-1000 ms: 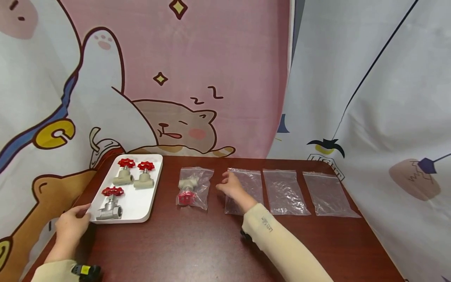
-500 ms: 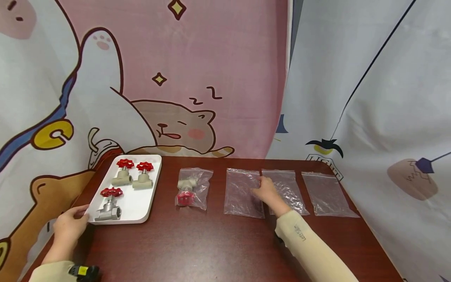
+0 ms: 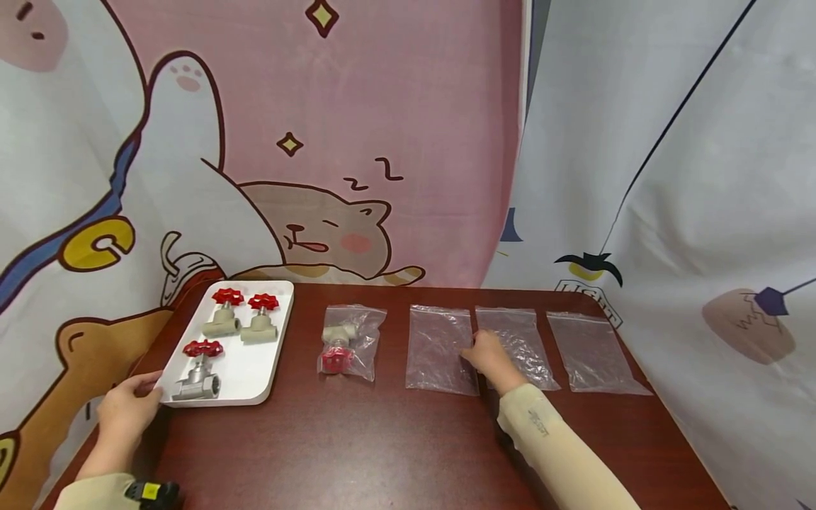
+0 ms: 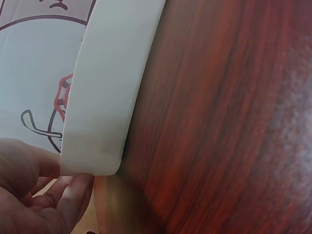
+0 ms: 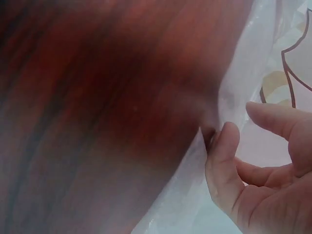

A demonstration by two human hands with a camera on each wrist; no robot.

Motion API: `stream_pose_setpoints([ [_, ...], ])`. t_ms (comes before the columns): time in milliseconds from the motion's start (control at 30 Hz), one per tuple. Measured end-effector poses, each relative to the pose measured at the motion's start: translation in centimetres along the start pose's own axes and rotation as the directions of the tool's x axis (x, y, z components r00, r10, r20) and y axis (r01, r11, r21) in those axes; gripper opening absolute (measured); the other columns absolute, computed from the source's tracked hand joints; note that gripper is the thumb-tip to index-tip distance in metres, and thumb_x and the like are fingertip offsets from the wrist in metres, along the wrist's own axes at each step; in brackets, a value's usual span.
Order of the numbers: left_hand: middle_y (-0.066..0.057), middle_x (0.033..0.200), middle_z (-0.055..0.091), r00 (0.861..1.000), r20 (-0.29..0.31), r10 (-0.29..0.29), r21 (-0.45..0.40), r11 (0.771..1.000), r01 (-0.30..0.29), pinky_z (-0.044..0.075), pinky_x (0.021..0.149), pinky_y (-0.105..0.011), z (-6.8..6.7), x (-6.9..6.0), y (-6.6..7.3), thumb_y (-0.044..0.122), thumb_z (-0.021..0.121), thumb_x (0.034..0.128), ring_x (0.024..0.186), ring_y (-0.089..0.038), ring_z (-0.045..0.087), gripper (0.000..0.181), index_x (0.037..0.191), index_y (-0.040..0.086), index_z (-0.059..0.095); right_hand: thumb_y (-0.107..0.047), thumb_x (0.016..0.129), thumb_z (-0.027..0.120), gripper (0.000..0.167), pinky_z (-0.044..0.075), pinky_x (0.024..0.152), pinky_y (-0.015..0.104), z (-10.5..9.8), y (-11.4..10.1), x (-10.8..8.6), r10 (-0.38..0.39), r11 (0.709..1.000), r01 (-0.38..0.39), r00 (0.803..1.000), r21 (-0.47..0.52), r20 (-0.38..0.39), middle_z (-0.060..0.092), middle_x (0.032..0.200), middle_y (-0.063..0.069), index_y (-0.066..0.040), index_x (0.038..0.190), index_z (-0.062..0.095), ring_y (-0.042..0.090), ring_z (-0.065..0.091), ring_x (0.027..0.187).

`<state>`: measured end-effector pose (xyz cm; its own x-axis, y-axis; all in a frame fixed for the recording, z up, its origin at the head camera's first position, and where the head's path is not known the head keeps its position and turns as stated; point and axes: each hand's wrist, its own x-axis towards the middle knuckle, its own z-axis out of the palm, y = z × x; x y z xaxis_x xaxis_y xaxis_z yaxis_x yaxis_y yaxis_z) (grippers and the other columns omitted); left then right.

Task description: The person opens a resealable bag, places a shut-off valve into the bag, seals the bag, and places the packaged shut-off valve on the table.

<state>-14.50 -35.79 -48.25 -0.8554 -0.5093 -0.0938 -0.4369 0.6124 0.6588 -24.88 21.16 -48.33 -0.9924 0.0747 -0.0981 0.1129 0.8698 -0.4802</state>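
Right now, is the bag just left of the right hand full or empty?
Empty: the clear bag lies flat, with no bulge and only the tabletop showing through it.

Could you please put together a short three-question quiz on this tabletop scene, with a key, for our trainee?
1. How many valves lie on the white tray, and what colours are their bodies?
2. True or false: the bagged valve has a red handwheel.
3. Which does the left grip hold? A, one of the valves; B, the white tray; C, a plastic bag.

Key:
1. Three: two beige, one silver.
2. True.
3. B.
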Motion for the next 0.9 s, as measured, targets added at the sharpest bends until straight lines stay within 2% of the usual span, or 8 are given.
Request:
stream_pose_setpoints([
  [100, -0.032, 0.112, 0.054, 1.0, -0.003, 0.006, -0.005, 1.0, -0.006, 0.034, 0.066, -0.036, 0.0, -0.1, 0.0, 0.012, 0.051, 0.091, 0.098, -0.041, 0.044, 0.04, 0.126, -0.007, 0.052, -0.013, 0.079, 0.071, 0.035, 0.053, 0.065, 0.04, 0.1, 0.0, 0.2, 0.018, 1.0, -0.018, 1.0, -0.002, -0.006, 0.06, 0.093, 0.026, 0.014, 0.098, 0.059, 0.032, 0.059, 0.075],
  [233, -0.032, 0.113, 0.054, 1.0, -0.005, 0.005, -0.009, 1.0, -0.005, 0.033, 0.066, -0.037, 0.1, -0.1, 0.0, 0.012, 0.051, 0.0909, 0.099, -0.041, 0.043, 0.04, 0.127, -0.006, 0.052, -0.008, 0.076, 0.07, 0.024, 0.052, 0.07, 0.043, 0.3, 0.3, 0.7, 0.022, 0.999, -0.022, 0.999, -0.026, -0.023, 0.063, 0.087, 0.023, 0.01, 0.09, 0.062, 0.032, 0.06, 0.078],
  [333, -0.032, 0.114, 0.053, 1.0, -0.003, -0.001, -0.005, 1.0, 0.001, 0.032, 0.067, -0.038, 0.2, 0.0, 0.0, 0.013, 0.051, 0.0913, 0.1, -0.042, 0.042, 0.04, 0.127, -0.006, 0.052, -0.004, 0.076, 0.065, 0.018, 0.051, 0.074, 0.044, 0.3, 0.3, 0.9, 0.032, 0.999, -0.033, 0.999, -0.024, -0.026, 0.064, 0.089, 0.023, 0.007, 0.09, 0.062, 0.034, 0.061, 0.083],
  [467, -0.032, 0.114, 0.053, 1.0, -0.009, -0.002, 0.0, 1.0, 0.002, 0.032, 0.066, -0.038, 0.3, 0.1, -0.2, 0.012, 0.051, 0.0914, 0.1, -0.042, 0.042, 0.04, 0.128, -0.006, 0.052, 0.002, 0.075, 0.055, 0.022, 0.05, 0.081, 0.046, 0.3, 0.1, 1.0, 0.042, 0.999, -0.041, 0.998, 0.025, -0.043, 0.064, 0.097, 0.023, 0.006, 0.096, 0.06, 0.036, 0.06, 0.092],
  [600, -0.033, 0.114, 0.053, 1.0, -0.019, 0.001, -0.004, 1.0, -0.001, 0.032, 0.067, -0.038, 0.3, 0.1, -0.3, 0.012, 0.051, 0.0911, 0.101, -0.043, 0.042, 0.04, 0.127, -0.006, 0.052, 0.001, 0.074, 0.05, 0.027, 0.049, 0.081, 0.046, 0.4, -0.2, 1.0, 0.038, 0.997, -0.032, 0.996, 0.069, -0.082, 0.064, 0.098, 0.022, 0.004, 0.1, 0.058, 0.036, 0.059, 0.092],
  [767, -0.033, 0.115, 0.053, 1.0, -0.02, -0.009, -0.014, 1.0, 0.009, 0.032, 0.067, -0.038, 0.3, 0.0, -0.2, 0.012, 0.051, 0.0915, 0.102, -0.043, 0.041, 0.04, 0.127, -0.006, 0.052, -0.006, 0.081, 0.053, 0.017, 0.049, 0.071, 0.04, 0.3, -0.6, 1.0, 0.023, 0.99, -0.006, 0.992, 0.141, -0.121, 0.065, 0.088, 0.016, 0.0, 0.096, 0.059, 0.029, 0.06, 0.081],
  [900, -0.032, 0.115, 0.053, 1.0, -0.016, -0.012, -0.017, 1.0, 0.012, 0.032, 0.067, -0.038, 0.3, 0.1, -0.2, 0.013, 0.051, 0.0917, 0.102, -0.042, 0.042, 0.04, 0.128, -0.006, 0.052, -0.01, 0.086, 0.06, 0.013, 0.048, 0.069, 0.035, 0.0, -1.0, 0.9, 0.017, 0.977, 0.012, 0.991, 0.214, -0.133, 0.065, 0.085, 0.013, -0.001, 0.096, 0.06, 0.025, 0.06, 0.078],
])
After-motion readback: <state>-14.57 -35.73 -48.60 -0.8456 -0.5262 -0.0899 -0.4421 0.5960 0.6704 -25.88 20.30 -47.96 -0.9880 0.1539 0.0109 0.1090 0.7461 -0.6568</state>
